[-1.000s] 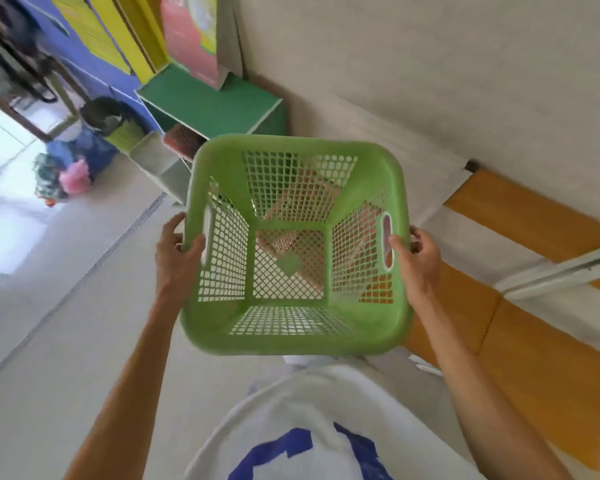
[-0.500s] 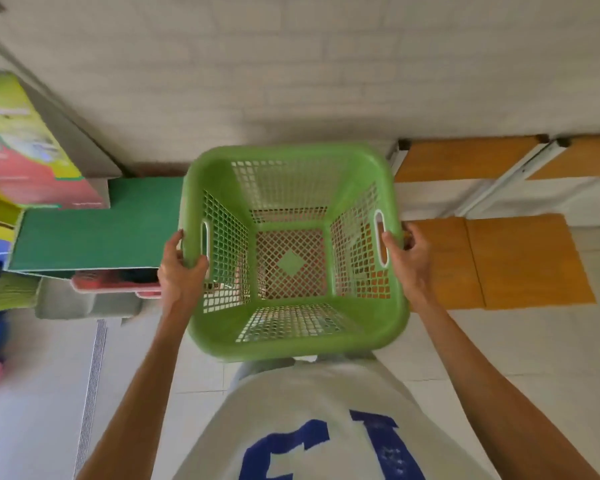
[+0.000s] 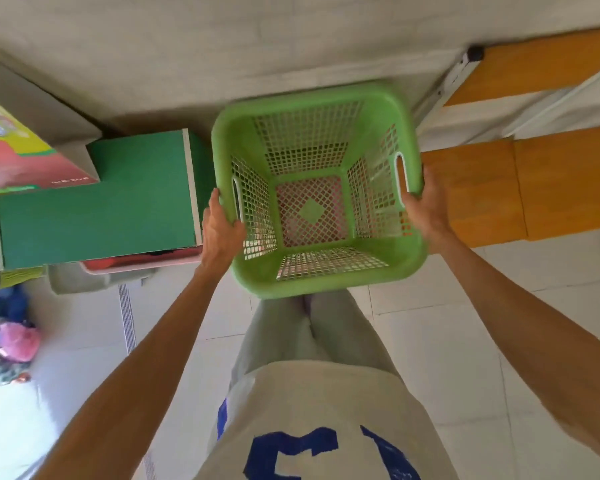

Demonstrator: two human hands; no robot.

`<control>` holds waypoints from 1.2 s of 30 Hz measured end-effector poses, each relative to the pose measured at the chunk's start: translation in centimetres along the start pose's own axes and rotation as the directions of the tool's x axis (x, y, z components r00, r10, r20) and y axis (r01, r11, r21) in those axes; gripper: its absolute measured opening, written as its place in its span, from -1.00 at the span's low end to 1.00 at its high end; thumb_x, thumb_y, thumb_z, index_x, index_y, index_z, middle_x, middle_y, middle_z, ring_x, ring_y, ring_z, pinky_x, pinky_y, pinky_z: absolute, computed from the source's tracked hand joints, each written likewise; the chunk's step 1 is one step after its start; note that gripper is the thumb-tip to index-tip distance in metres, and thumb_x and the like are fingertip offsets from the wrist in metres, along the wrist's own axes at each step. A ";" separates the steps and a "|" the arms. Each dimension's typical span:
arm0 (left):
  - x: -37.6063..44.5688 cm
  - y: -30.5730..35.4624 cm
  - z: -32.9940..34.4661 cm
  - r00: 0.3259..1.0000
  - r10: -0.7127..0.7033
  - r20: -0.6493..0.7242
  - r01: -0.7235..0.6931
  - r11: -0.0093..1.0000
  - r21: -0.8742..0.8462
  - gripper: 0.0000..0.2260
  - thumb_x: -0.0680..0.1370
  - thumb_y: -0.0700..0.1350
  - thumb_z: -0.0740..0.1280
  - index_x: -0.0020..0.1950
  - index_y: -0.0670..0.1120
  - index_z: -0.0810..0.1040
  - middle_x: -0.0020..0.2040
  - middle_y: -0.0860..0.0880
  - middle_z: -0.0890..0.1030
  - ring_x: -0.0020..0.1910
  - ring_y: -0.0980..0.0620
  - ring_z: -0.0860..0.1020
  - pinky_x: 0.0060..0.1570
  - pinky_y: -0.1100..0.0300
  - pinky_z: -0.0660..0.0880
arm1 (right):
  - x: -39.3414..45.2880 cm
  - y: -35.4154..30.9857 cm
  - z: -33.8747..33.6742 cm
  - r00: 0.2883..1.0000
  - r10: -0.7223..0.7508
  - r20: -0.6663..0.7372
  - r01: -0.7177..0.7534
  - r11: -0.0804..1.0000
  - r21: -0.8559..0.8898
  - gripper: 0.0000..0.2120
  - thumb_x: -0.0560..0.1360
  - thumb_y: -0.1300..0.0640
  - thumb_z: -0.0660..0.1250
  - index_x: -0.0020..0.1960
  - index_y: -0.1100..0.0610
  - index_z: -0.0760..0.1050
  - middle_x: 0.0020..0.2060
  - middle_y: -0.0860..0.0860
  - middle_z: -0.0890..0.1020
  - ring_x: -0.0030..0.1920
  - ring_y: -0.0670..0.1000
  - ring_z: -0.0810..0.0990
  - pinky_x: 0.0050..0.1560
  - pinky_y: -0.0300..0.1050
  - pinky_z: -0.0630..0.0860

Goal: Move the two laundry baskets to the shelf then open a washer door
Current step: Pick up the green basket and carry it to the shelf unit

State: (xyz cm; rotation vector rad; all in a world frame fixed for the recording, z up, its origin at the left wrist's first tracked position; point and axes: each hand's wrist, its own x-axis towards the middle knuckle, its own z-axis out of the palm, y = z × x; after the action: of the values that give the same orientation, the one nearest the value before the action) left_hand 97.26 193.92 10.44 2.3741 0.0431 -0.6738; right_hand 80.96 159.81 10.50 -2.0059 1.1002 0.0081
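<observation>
- The green laundry basket (image 3: 317, 188) hangs in the air between the two hands, mouth up toward the camera, its lattice walls and floor empty; a solid diamond sits at the middle of the floor.
- The left hand (image 3: 220, 233) clasps the basket's left rim just below the slot handle — thumb hooked over the rim's inner edge, the other fingers hidden behind the wall.
- The right hand (image 3: 426, 209) clasps the right rim by the other slot handle; its palm lies against the outside and the fingers wrap under the lip, closed on the plastic.
- Beyond the left hand, just beside the basket's left wall, stands a green cabinet (image 3: 97, 206); a colourful box (image 3: 18, 157) rests on its far-left part, and a pink tray (image 3: 142, 263) with something red in it juts from beneath it.
- Beyond the right hand lie orange-brown wooden panels (image 3: 520, 188) against the pale wall, with a white frame (image 3: 444, 84) rising between them.
- Below the basket are the person's light trousers and a white shirt (image 3: 323, 427) with blue print, over a pale tiled floor (image 3: 447, 341).
- Far out past the left forearm, a blurred pink and blue heap (image 3: 11, 337) lies on the floor.
</observation>
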 end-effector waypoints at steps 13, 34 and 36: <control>9.8 -11.0 13.4 0.992 -0.107 0.069 0.106 0.994 0.006 -0.32 0.49 -0.39 0.31 0.58 -0.09 0.21 0.27 -0.16 0.58 0.18 -0.18 0.60 0.16 -0.12 0.60 | 9.2 12.7 12.3 0.966 0.222 0.135 -0.210 0.973 -0.095 -0.54 0.56 0.31 0.33 0.44 0.15 0.38 0.22 0.12 0.61 0.13 0.12 0.65 0.07 -0.07 0.65; 8.2 -12.0 14.2 0.983 -0.020 0.185 0.008 0.998 0.065 -0.26 0.53 0.00 0.45 0.60 -0.11 0.15 0.51 -0.18 0.35 0.48 -0.17 0.35 0.35 0.05 0.33 | 9.4 15.0 14.2 0.875 0.301 0.378 -0.184 0.931 -0.315 -0.39 0.55 -0.08 0.38 0.49 0.13 0.29 0.35 0.15 0.55 0.29 0.22 0.58 0.28 0.10 0.56; 6.0 -9.6 12.5 0.980 -0.003 0.201 -0.012 0.997 0.075 -0.25 0.54 0.07 0.43 0.60 -0.11 0.14 0.54 -0.18 0.31 0.49 -0.18 0.32 0.30 0.08 0.29 | 7.8 12.1 11.9 0.871 0.255 0.420 -0.136 0.947 -0.292 -0.40 0.56 -0.11 0.34 0.51 0.09 0.30 0.39 0.14 0.51 0.35 0.22 0.54 0.35 0.17 0.50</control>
State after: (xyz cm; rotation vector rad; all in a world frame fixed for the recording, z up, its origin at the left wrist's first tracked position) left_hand 94.85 193.02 -6.21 2.3646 -0.0770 -0.9248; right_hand 81.53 158.98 -8.21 -1.9574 1.0249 0.7267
